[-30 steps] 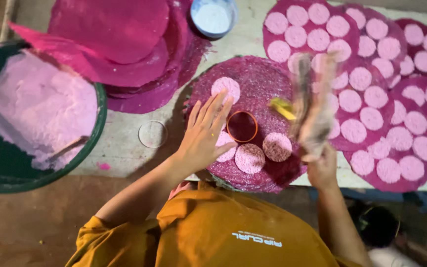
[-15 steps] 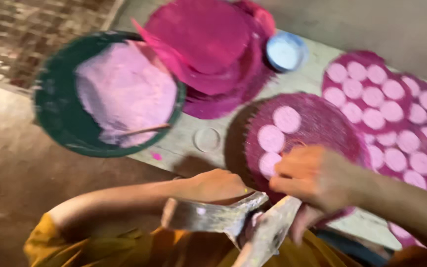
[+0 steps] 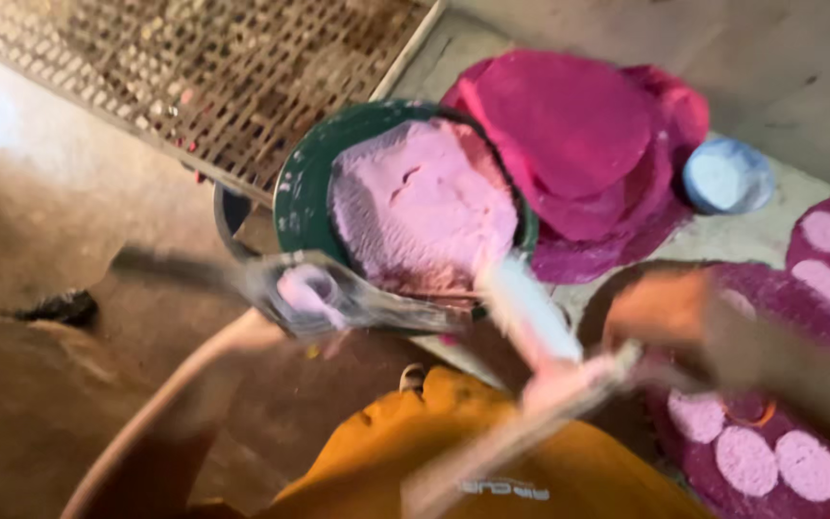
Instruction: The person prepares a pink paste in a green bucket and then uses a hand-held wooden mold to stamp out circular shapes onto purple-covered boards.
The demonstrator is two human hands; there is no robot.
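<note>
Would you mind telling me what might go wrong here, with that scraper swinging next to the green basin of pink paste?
The blurred scraper tool carries a pink lump and hangs partly past the green basin rim, so paste may drop on the floor. The right hand hovers over the round mat with pale discs; a careless move could smear them.

Dough (image 3: 420, 207) in basin (image 3: 302, 187), stacked mats (image 3: 578, 144) right, bowl (image 3: 727, 176) beyond

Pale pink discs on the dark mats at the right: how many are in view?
6, though more may be hidden. Three discs lie on the near mat at lower right; three discs sit on the far mat at the right edge, which the frame cuts off.
</note>
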